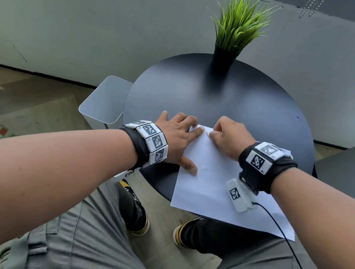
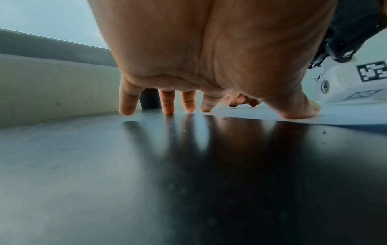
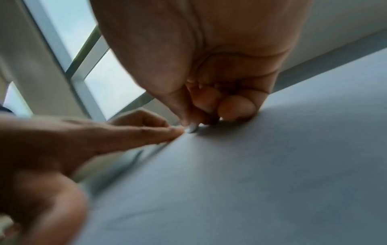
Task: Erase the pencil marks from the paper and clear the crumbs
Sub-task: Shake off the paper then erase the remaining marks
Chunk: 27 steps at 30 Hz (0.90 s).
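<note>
A white sheet of paper [image 1: 210, 194] lies on the round black table [image 1: 240, 101], its near end hanging over the front edge. Faint pencil marks [image 1: 204, 169] show beside my left thumb. My left hand [image 1: 178, 140] is spread flat, with index finger and thumb pressing on the paper [image 2: 261, 114] and the other fingers on the table. My right hand [image 1: 226, 137] is curled at the paper's far corner. It pinches a small whitish eraser [image 3: 192, 129] against the sheet [image 3: 251, 165], right next to my left index fingertip [image 3: 176, 131]. No crumbs can be made out.
A green grass plant in a black pot [image 1: 222, 60] stands at the table's far side. A pale grey seat [image 1: 106, 99] is on the left of the table, and another dark tabletop [image 1: 346, 168] on the right. A black cable [image 1: 282, 231] runs from my right wrist across the paper.
</note>
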Available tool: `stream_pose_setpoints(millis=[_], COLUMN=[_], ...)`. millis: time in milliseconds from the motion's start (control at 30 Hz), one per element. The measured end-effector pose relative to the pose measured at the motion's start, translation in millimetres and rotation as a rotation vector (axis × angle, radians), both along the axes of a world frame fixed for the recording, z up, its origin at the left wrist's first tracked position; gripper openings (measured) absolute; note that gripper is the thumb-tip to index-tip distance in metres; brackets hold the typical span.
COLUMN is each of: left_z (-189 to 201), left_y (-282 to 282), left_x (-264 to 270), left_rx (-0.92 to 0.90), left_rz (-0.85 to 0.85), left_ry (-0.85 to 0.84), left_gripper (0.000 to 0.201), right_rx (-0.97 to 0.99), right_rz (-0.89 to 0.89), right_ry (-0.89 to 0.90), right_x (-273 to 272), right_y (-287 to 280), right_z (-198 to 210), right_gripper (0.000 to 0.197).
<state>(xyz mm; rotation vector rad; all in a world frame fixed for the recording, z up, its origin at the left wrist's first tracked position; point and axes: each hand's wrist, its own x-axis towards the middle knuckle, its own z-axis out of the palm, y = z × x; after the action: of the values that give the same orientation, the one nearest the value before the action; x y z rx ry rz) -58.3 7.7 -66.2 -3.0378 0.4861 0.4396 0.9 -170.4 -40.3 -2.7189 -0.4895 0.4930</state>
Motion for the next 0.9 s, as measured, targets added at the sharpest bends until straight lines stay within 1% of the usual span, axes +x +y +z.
stream_pose_setpoints(millis=[33, 67, 133, 167, 200, 267, 300, 333, 367, 433, 467, 500, 567, 600, 633, 667, 733, 767, 800, 867, 900], left_z=[-0.1, -0.8, -1.2, -0.8, -0.6, -0.1, 0.6, 1.5, 2.3, 3.4, 4.3, 5.4, 6.8, 7.0, 7.2, 7.2, 7.3, 7.6, 7.5, 7.3, 7.7], left_y=[0.1, -0.2, -0.5, -0.9, -1.3, -1.3, -1.3, -1.7, -2.3, -3.7, -4.2, -4.8, -5.1, -5.0, -5.2, -5.5, -5.9, -5.8, -5.8, -5.8, -5.5], left_x=[0.1, 0.0, -0.5, -0.7, -1.0, -0.6, -1.1, -0.5, 0.2, 1.5, 2.4, 2.7, 3.7, 3.7, 3.6, 3.9, 2.7, 2.7, 2.5, 2.7, 2.5], left_rx=[-0.003, -0.006, -0.013, -0.012, -0.009, -0.003, -0.002, 0.000, 0.002, -0.003, 0.003, 0.013, 0.033, 0.038, 0.040, 0.039, 0.034, 0.035, 0.037, 0.040, 0.041], left_rz=[0.000, 0.003, 0.012, 0.013, 0.014, 0.023, 0.026, 0.026, 0.021, 0.014, 0.013, 0.012, 0.013, 0.016, 0.018, 0.018, 0.018, 0.016, 0.015, 0.012, 0.017], left_ry=[0.000, 0.001, 0.005, 0.006, 0.007, 0.012, 0.018, 0.019, 0.017, 0.023, 0.030, 0.037, 0.046, 0.051, 0.050, 0.045, 0.041, 0.041, 0.043, 0.048, 0.053], left_gripper=[0.125, 0.125, 0.124, 0.124, 0.123, 0.122, 0.121, 0.119, 0.117, 0.114, 0.116, 0.117, 0.120, 0.120, 0.120, 0.120, 0.117, 0.117, 0.116, 0.118, 0.119], right_rx=[-0.001, -0.015, -0.027, -0.037, -0.050, -0.037, -0.033, -0.038, -0.051, -0.058, -0.064, -0.080, -0.073, -0.058, -0.058, -0.069, -0.077, -0.077, -0.073, -0.068, -0.059], right_rz=[0.008, 0.077, 0.247, 0.272, 0.230, 0.075, 0.043, 0.072, 0.170, 0.394, 0.426, 0.372, 0.147, 0.081, 0.098, 0.183, 0.406, 0.453, 0.422, 0.197, 0.112], right_ry=[-0.005, 0.005, 0.088, 0.098, 0.084, 0.024, 0.005, -0.004, -0.006, 0.058, 0.065, 0.051, 0.001, -0.011, -0.022, -0.021, 0.048, 0.070, 0.054, -0.005, -0.029], right_x=[-2.9, -11.2, -32.1, -31.7, -20.7, 4.4, 6.3, 0.0, -10.5, -39.6, -40.8, -30.5, 0.4, 6.7, 2.1, -7.8, -38.8, -42.9, -35.7, -5.9, 2.1], right_y=[2.5, 6.8, 11.4, 8.1, 3.7, -7.7, -10.8, -11.1, -7.7, -3.0, -4.2, -5.9, -13.2, -16.0, -16.6, -13.7, -8.0, -8.7, -9.4, -13.8, -15.5], right_z=[-1.6, -2.9, -6.9, -6.4, -5.7, -2.0, -1.7, -1.9, -3.7, -6.6, -5.4, -2.2, 1.5, 0.9, 1.2, -0.5, -4.5, -5.4, -4.1, -3.7, -3.9], right_gripper=[0.017, 0.015, 0.013, 0.014, 0.014, 0.015, 0.017, 0.018, 0.018, 0.015, 0.014, 0.014, 0.016, 0.018, 0.018, 0.018, 0.017, 0.016, 0.015, 0.016, 0.017])
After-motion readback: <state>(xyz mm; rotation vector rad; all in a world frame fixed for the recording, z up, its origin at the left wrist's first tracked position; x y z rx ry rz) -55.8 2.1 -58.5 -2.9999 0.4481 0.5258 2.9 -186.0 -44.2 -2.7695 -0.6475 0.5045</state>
